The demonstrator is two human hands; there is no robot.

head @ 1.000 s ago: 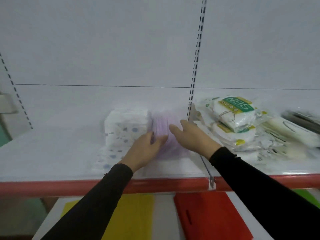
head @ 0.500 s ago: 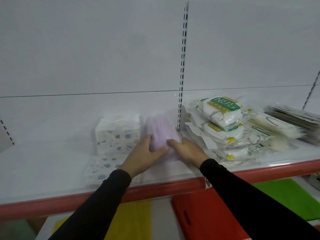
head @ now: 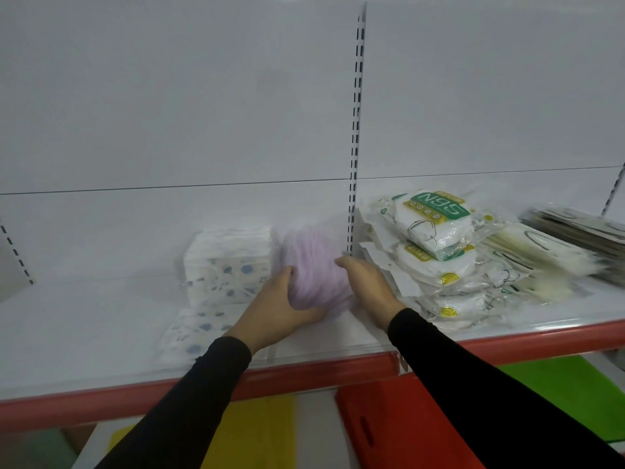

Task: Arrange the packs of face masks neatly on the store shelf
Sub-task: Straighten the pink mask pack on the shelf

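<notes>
Both hands (head: 324,299) clasp the lilac mask pack (head: 313,265) between them.

Beyond the fingers, a plain white back wall (head: 169,96), split by a slotted metal upright (head: 355,130) and a thin horizontal seam. Beneath them, a white shelf (head: 84,333) edged in red. Further below: yellow (head: 250,431), red (head: 399,428) and green sheets (head: 568,390). Soft glare at top.

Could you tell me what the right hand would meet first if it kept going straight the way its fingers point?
Probably the slotted upright at the shelf's back, just beyond the right hand; depth is unclear.
</notes>
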